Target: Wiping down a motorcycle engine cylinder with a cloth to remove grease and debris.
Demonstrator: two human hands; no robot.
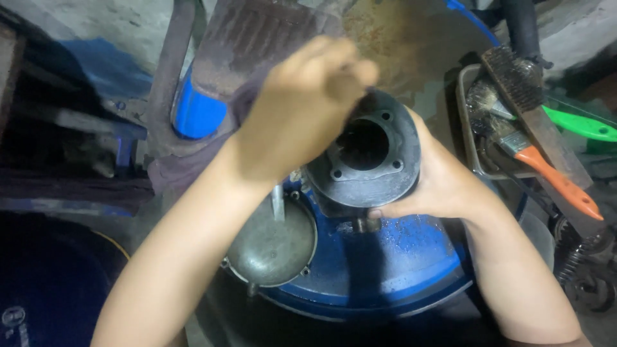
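Head view: right hand (443, 183) grips the dark grey round metal cylinder block (367, 160) from its right side, bore facing up toward the camera. Left hand (302, 112) hovers at its upper-left rim, fingers (350, 67) bunched closed, holding what I cannot tell.

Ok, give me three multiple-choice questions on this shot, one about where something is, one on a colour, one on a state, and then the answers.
1. Where does the round grey metal cover lie?
A. on the blue drum top, left of the cylinder
B. inside the tray on the right
C. in the right hand

2. What colour is the handle of the paintbrush in the tray?
A. blue
B. orange
C. white

3. How is the dark metal cylinder held?
A. lying loose on the floor
B. hanging from a hook
C. cupped from the right by the right hand, bore facing the camera

Answers: 1 A, it rests on the blue drum top below the left hand. 2 B, the handle is orange. 3 C, the right palm wraps its side while the left hand works at its rim.
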